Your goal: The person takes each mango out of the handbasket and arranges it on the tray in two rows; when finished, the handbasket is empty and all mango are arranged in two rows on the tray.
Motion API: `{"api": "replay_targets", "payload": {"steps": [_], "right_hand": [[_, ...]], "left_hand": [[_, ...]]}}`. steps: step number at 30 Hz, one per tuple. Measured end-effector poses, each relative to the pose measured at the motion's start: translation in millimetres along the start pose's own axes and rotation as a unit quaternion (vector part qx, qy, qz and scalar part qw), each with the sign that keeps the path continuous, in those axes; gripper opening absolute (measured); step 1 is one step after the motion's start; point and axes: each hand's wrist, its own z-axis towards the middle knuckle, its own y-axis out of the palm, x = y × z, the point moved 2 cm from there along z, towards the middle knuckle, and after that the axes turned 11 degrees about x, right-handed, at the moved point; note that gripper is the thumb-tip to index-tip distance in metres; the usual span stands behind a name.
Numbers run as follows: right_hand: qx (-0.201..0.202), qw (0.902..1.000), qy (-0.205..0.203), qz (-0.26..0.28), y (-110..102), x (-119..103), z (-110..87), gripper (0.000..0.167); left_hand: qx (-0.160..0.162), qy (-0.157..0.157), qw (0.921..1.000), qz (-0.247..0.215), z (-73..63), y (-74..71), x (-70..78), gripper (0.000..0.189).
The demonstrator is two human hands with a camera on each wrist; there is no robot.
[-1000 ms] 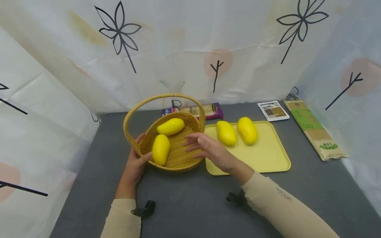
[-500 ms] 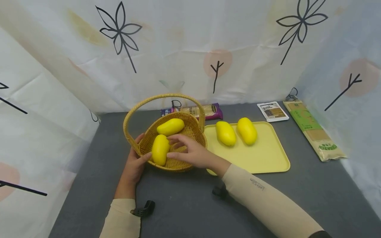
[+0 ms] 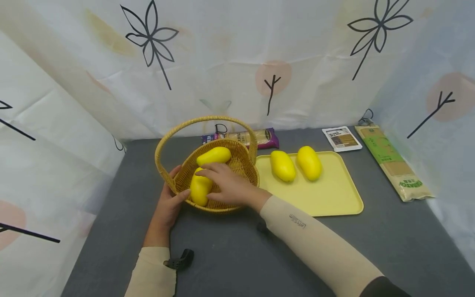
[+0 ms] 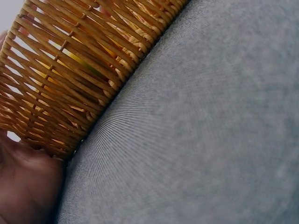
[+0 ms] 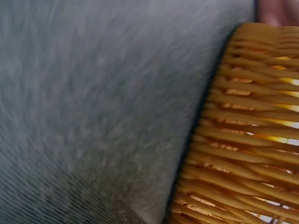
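A yellow wicker basket (image 3: 233, 198) with a tall hooped handle stands on the table, two yellow mangoes inside. My left hand (image 3: 170, 208) holds its left side, thumb over the rim; the left wrist view shows that palm against the woven wall (image 4: 70, 74). Reaching in from the right, my right hand (image 3: 231, 187) grips the nearer mango (image 3: 199, 190), fingers over its far end and thumb at its right side. Part of that mango is hidden under the fingers. The other mango (image 3: 214, 155) lies behind it. In the right wrist view, the basket's weave (image 5: 252, 130) hides the fingers.
Right of the basket is a pale yellow tray (image 3: 326, 202) bearing two more mangoes (image 3: 283, 166). Behind the basket lies a purple-ended noodle packet (image 3: 265, 139). A small white packet (image 3: 342, 138) and a long green-and-beige packet (image 3: 393, 163) lie at the back right.
My right hand has moved left from above the basket's right part, down to the nearer mango, and its fingers now bend over it. The left hand and basket have stayed in place.
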Motion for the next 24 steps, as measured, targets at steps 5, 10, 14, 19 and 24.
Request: {"api": "replay_targets", "payload": {"steps": [5, 10, 14, 19, 24], "right_hand": [[-0.032, 0.9940, -0.047, -0.093, 7, -2, 5.8, 0.074], [-0.039, 0.9911, -0.013, -0.126, 12, 1, 7.0, 0.066], [-0.033, 0.9889, -0.009, -0.145, 15, 4, 8.0, 0.064], [-0.036, 0.9874, -0.005, -0.154, 17, 7, 7.5, 0.063], [-0.078, 0.9896, 0.022, -0.119, 9, 9, 2.7, 0.066]], "left_hand": [[-0.005, 0.004, 1.0000, -0.001, 0.4, 0.0, 0.8, 0.077], [0.000, 0.003, 1.0000, -0.006, -0.6, -0.5, 0.9, 0.078], [0.003, -0.001, 0.9999, -0.010, -1.3, -0.7, 1.0, 0.080], [0.004, -0.005, 1.0000, -0.006, -1.9, -1.0, 0.2, 0.080], [0.000, -0.008, 1.0000, -0.001, -1.6, 0.0, 0.5, 0.080]]}}
